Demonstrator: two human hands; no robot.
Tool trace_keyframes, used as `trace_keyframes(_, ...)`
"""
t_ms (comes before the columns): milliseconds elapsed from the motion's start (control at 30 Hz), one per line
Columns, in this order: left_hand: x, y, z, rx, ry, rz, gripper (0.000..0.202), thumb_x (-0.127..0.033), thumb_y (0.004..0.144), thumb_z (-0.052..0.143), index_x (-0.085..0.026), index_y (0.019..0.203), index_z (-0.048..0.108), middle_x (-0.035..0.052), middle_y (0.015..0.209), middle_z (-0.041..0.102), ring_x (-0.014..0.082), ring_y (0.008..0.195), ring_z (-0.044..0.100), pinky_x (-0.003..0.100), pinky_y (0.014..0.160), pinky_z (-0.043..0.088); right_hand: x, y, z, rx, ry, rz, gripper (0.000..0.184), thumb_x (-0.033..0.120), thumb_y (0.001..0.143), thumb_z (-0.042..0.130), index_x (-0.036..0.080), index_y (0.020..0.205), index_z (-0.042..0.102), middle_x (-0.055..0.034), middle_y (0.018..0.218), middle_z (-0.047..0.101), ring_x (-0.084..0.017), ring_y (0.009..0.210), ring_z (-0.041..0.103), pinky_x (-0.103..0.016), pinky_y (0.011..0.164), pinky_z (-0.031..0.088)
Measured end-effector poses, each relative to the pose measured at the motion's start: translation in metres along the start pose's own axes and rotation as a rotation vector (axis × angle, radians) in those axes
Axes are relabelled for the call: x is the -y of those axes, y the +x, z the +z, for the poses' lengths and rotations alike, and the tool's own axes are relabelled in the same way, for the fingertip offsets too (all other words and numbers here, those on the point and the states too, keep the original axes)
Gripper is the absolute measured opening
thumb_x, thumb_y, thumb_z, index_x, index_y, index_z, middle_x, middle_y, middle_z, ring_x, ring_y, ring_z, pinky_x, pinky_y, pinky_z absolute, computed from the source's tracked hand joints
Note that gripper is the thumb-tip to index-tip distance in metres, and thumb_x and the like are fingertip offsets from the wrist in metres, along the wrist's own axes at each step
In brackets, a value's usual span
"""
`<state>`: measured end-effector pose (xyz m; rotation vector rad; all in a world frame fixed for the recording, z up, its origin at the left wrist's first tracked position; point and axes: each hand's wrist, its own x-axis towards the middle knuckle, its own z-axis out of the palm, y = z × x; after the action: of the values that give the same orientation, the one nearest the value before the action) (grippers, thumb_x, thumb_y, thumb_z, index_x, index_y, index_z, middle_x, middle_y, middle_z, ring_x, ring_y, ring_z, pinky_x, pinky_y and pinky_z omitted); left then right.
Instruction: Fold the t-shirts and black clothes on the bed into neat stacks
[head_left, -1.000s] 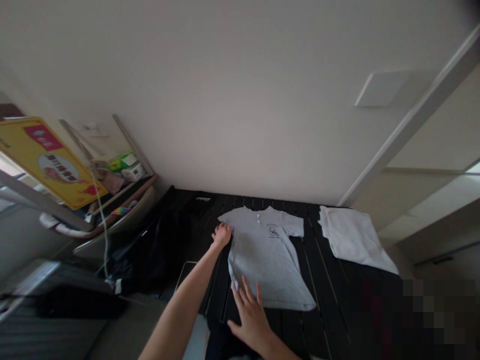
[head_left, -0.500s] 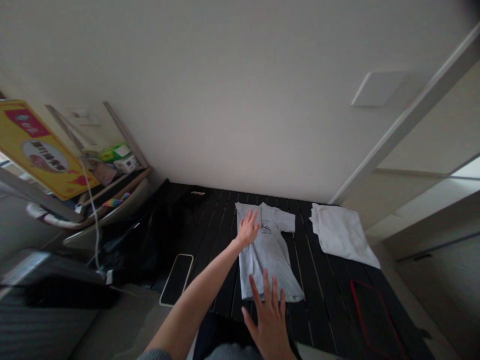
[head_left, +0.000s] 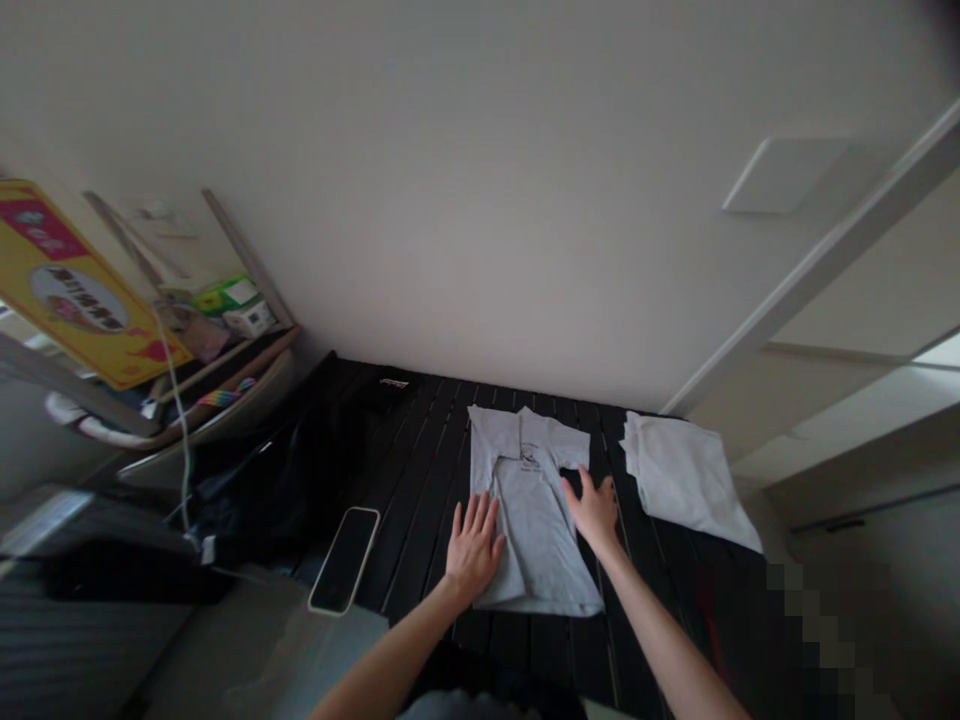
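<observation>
The person's left hand (head_left: 474, 548) lies flat on the lower left part of a grey T-shirt (head_left: 529, 510), with its fingers (head_left: 474, 518) spread apart and pressing on the cloth, not pinching it. The right hand (head_left: 594, 515) rests at the shirt's right edge, just below the sleeve. Its fingers (head_left: 589, 488) are also apart, with the tips reaching across the edge, and no grip on the cloth shows.

The shirt lies flat between the two hands, front up and narrowed, on a black slatted bench (head_left: 420, 470). Its collar sits well beyond the fingers of both hands, and a dark printed logo (head_left: 529, 460) sits between them, nearer the right hand. The hem lies nearer the person than either hand.

Left of the left hand's fingers, a smartphone (head_left: 343, 560) in a pale case lies dark-screened and slanted on the bench, apart from the shirt. Right of the right hand's fingers lies a folded white cloth (head_left: 682, 480), just beside the shirt's sleeve without touching it. Farther left of the fingers are crumpled black fabric (head_left: 292, 480), a white cable (head_left: 176, 450), and a shelf (head_left: 232, 365) with small boxes under a yellow sign (head_left: 75, 290).
</observation>
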<state>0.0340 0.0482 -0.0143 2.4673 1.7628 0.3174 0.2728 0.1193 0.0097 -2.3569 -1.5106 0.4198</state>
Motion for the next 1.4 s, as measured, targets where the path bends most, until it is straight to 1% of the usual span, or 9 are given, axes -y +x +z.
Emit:
trace_keyframes(200, 0.008, -0.039, -0.023, 0.042, -0.031, 0.013, 0.064, -0.042, 0.094, 0.04, -0.034, 0.15, 0.012, -0.0031, 0.157, 0.018, 0.0285, 0.143, 0.018, 0.051, 0.114, 0.021, 0.006, 0.059, 0.011, 0.139, 0.011, 0.047, 0.055, 0.058, 0.083, 0.044, 0.032, 0.131, 0.053, -0.009, 0.147, 0.039, -0.04, 0.137, 0.025, -0.064, 0.101, 0.025)
trace_keyframes(333, 0.011, -0.043, -0.032, 0.079, -0.132, 0.005, 0.065, -0.046, 0.093, 0.042, -0.036, 0.15, 0.014, -0.0043, 0.157, 0.018, 0.0282, 0.144, 0.017, 0.051, 0.116, 0.019, 0.028, 0.049, 0.015, 0.062, 0.027, -0.033, 0.06, 0.048, 0.087, 0.038, 0.017, 0.137, 0.047, -0.0157, 0.146, 0.038, -0.037, 0.137, 0.025, -0.059, 0.103, 0.028)
trace_keyframes(500, 0.012, -0.041, -0.032, 0.103, -0.184, -0.016, 0.064, -0.044, 0.091, 0.046, -0.036, 0.149, 0.02, -0.0041, 0.156, 0.018, 0.0292, 0.144, 0.015, 0.053, 0.116, 0.019, 0.089, 0.028, 0.021, -0.045, 0.052, -0.248, 0.063, 0.04, 0.089, 0.038, 0.008, 0.143, 0.036, -0.0182, 0.153, 0.024, -0.036, 0.136, 0.027, -0.051, 0.106, 0.028)
trace_keyframes(633, 0.013, -0.042, -0.033, 0.109, -0.201, -0.007, 0.065, -0.043, 0.09, 0.047, -0.035, 0.149, 0.02, -0.0048, 0.157, 0.016, 0.0285, 0.144, 0.013, 0.052, 0.116, 0.017, 0.137, 0.016, 0.04, 0.038, 0.088, -0.49, 0.06, 0.032, 0.085, 0.046, 0.009, 0.141, 0.04, -0.016, 0.154, 0.023, -0.031, 0.133, 0.036, -0.04, 0.106, 0.032)
trace_keyframes(733, 0.013, -0.044, -0.034, 0.112, -0.206, -0.008, 0.066, -0.042, 0.09, 0.047, -0.035, 0.149, 0.02, -0.0053, 0.157, 0.015, 0.0283, 0.144, 0.013, 0.052, 0.117, 0.016, 0.147, 0.008, 0.054, 0.161, 0.116, -0.649, 0.055, 0.028, 0.08, 0.055, 0.016, 0.133, 0.051, -0.012, 0.151, 0.033, -0.025, 0.132, 0.041, -0.034, 0.105, 0.035)
trace_keyframes(867, 0.011, -0.044, -0.036, 0.109, -0.198, -0.011, 0.066, -0.042, 0.09, 0.047, -0.035, 0.149, 0.021, -0.0061, 0.157, 0.014, 0.0277, 0.145, 0.012, 0.051, 0.117, 0.015, 0.121, -0.006, 0.054, 0.199, 0.163, -0.713, 0.06, 0.026, 0.083, 0.049, 0.016, 0.141, 0.04, -0.0133, 0.152, 0.029, -0.023, 0.138, 0.031, -0.038, 0.108, 0.033)
trace_keyframes(1000, 0.01, -0.044, -0.039, 0.11, -0.197, 0.008, 0.067, -0.043, 0.089, 0.048, -0.031, 0.15, 0.022, -0.0023, 0.157, 0.016, 0.0274, 0.145, 0.012, 0.048, 0.118, 0.014, 0.065, -0.038, 0.038, 0.183, 0.188, -0.677, 0.063, 0.027, 0.087, 0.042, 0.009, 0.146, 0.029, -0.0194, 0.148, 0.034, -0.024, 0.14, 0.028, -0.042, 0.11, 0.03)
trace_keyframes(1167, 0.012, -0.06, -0.045, 0.224, -0.26, 0.213, 0.08, -0.059, 0.084, 0.05, -0.025, 0.151, 0.02, 0.0051, 0.156, 0.02, 0.0273, 0.144, 0.018, 0.048, 0.118, 0.01, -0.005, -0.108, 0.014, 0.408, 0.154, -0.768, 0.071, 0.029, 0.084, 0.047, 0.015, 0.149, 0.022, -0.0135, 0.155, 0.022, -0.021, 0.143, 0.021, -0.038, 0.114, 0.027)
trace_keyframes(1400, 0.024, -0.092, -0.064, 0.42, -0.249, 0.352, 0.092, -0.067, 0.073, 0.06, -0.027, 0.148, 0.025, 0.0107, 0.149, 0.037, 0.033, 0.138, 0.028, 0.061, 0.113, 0.005, -0.032, -0.177, -0.013, 0.538, -0.036, -0.845, 0.089, 0.021, 0.073, 0.062, 0.028, 0.15, 0.018, -0.0043, 0.159, 0.003, -0.023, 0.143, 0.02, -0.034, 0.113, 0.029)
